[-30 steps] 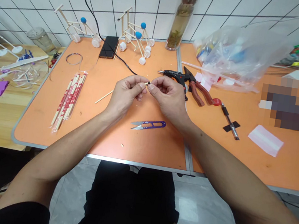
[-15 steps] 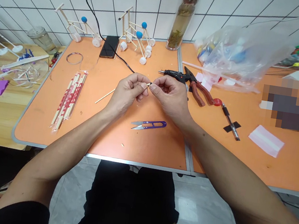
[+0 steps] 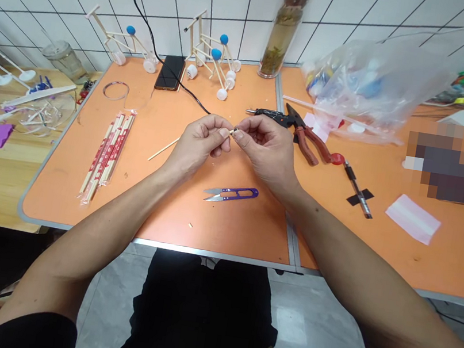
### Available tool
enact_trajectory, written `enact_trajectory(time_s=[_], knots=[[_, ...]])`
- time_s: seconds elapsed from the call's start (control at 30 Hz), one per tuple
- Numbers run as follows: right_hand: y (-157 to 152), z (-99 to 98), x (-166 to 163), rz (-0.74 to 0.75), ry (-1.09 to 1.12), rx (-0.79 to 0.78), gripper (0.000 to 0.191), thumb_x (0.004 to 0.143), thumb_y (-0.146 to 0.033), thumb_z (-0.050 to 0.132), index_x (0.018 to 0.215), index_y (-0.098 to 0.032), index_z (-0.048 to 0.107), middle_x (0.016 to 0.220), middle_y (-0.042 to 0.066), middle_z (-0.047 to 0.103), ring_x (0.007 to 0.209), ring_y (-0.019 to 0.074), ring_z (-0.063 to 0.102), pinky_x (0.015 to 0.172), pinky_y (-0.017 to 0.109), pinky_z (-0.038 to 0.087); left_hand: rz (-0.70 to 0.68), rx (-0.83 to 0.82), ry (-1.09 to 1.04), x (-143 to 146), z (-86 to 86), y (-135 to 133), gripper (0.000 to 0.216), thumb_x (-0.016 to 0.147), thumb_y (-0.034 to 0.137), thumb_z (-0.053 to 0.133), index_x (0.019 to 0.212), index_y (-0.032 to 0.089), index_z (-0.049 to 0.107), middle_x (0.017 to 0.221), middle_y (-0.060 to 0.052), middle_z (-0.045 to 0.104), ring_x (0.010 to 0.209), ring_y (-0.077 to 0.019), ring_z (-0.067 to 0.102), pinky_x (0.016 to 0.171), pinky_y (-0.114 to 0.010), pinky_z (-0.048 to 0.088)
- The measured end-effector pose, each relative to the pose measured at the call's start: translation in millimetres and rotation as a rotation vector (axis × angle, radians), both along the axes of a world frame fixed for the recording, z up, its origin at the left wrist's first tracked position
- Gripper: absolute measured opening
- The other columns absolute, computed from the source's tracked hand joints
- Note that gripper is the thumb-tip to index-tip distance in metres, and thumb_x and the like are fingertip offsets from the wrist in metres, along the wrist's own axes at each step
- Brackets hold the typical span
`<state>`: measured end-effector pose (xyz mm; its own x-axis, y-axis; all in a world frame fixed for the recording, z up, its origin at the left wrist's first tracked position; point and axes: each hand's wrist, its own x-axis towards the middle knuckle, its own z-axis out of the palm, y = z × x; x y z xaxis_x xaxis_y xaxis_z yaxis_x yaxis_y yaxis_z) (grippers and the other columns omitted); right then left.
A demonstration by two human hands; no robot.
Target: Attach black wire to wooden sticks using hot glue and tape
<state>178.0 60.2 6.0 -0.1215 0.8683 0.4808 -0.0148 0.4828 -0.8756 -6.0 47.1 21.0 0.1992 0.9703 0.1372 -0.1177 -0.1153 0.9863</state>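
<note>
My left hand (image 3: 201, 145) is closed around a thin wooden stick (image 3: 163, 149), whose lower end slants out to the left over the table. My right hand (image 3: 266, 153) pinches the stick's other end, where a small black piece (image 3: 235, 131) shows between the fingertips. What that piece is, I cannot make out. The two hands nearly touch. Below them lie purple thread snips (image 3: 240, 194), blades pointing left. Behind my right hand are a black tool with a metal tip (image 3: 267, 114) and red-handled pliers (image 3: 312, 145).
Wrapped chopsticks (image 3: 108, 155) lie on the left. Stick models with blue balls and white wheels (image 3: 209, 48) stand at the back beside a phone (image 3: 170, 73) and a tall tea bottle (image 3: 280, 41). Rightward are a plastic bag (image 3: 376, 85), a pen (image 3: 358, 190) and pink-white paper (image 3: 412, 218).
My right hand has shifted very slightly at the stick's end, and its fingertips still pinch there. My left hand and the things on the table look unchanged.
</note>
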Motion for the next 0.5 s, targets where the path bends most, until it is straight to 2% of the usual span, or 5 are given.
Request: enact_trajectory(time_s=[0.13, 0.23, 0.33, 0.5], knots=[[1, -0.9, 2, 0.002, 0.000, -0.008, 0.059, 0.084, -0.080, 0.092, 0.086, -0.025, 0.072, 0.087, 0.002, 0.072, 0.082, 0.0185, 0.065, 0.077, 0.035, 0.056, 0.016, 0.112, 0.069, 0, -5.2, 0, 0.025, 0.098, 0.043, 0.087, 0.102, 0.022, 0.073, 0.073, 0.002, 0.072, 0.063, -0.0110, 0.061, 0.060, -0.023, 0.049], [1, 0.1, 3, 0.018, 0.004, -0.040, 0.058, 0.083, -0.079, 0.094, 0.086, -0.025, 0.073, 0.087, 0.001, 0.071, 0.083, 0.0186, 0.065, 0.077, 0.035, 0.056, 0.101, 0.279, 0.162, 2, -10.2, -1, 0.025, 0.097, 0.043, 0.088, 0.106, 0.024, 0.075, 0.076, 0.002, 0.072, 0.070, -0.0132, 0.066, 0.065, -0.025, 0.051], [-1, 2.7, 2, 0.033, 0.020, -0.065, 0.057, 0.082, -0.077, 0.095, 0.088, -0.025, 0.073, 0.087, 0.001, 0.071, 0.083, 0.0183, 0.065, 0.078, 0.035, 0.057, 0.181, 0.417, 0.233, 4, -11.8, -5, 0.021, 0.103, 0.045, 0.082, 0.104, 0.024, 0.078, 0.082, 0.000, 0.073, 0.075, -0.0145, 0.069, 0.069, -0.027, 0.054], [-7, 5.4, -2, 0.033, 0.045, -0.122, 0.061, 0.080, -0.082, 0.094, 0.091, -0.025, 0.074, 0.091, 0.002, 0.074, 0.087, 0.0194, 0.068, 0.083, 0.036, 0.060, 0.217, 0.473, 0.222, 5, -10.8, -6, 0.023, 0.106, 0.044, 0.076, 0.098, 0.023, 0.079, 0.087, -0.002, 0.075, 0.077, -0.0144, 0.070, 0.070, -0.027, 0.056]])
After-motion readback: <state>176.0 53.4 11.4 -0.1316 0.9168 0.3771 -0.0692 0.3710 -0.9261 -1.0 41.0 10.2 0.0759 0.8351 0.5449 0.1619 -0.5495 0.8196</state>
